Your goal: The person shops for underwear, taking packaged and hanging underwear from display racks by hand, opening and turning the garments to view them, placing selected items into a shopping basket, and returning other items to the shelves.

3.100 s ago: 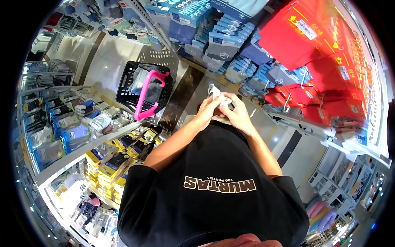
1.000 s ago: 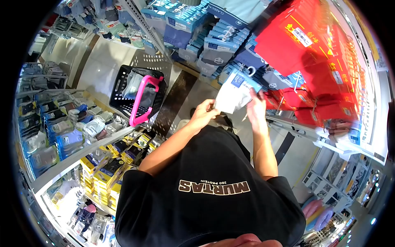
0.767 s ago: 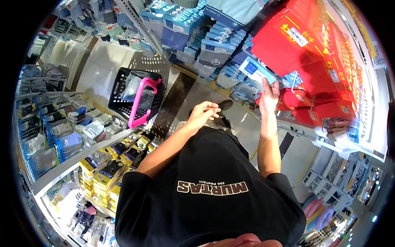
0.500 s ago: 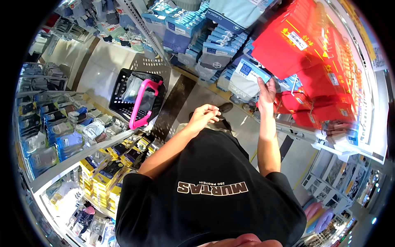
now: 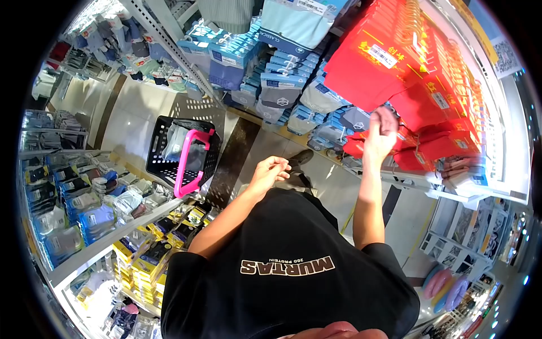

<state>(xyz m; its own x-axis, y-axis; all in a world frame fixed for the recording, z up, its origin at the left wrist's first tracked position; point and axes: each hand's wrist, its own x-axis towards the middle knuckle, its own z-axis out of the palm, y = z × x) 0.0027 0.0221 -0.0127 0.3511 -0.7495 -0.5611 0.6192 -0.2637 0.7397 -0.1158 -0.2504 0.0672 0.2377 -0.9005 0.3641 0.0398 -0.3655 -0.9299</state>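
Observation:
My left hand hangs in front of my body with its fingers curled together and nothing visible in them. My right hand is raised at the lower edge of the hanging red packs. Its fingers are shaded and blurred, so their grip and any contact with the packs cannot be made out. Grey-and-blue packs hang just to the left of that hand, and more red packs hang below and to its right.
A black basket with a pink handle and clear-wrapped items stands on the floor at the left. Packed socks fill racks on the left, with yellow packs lower down. Blue packs hang ahead. My shoe shows below.
My right hand has moved from the white-and-blue pack up and right to the red packs' edge. My left hand stays curled before me. The view has shifted slightly.

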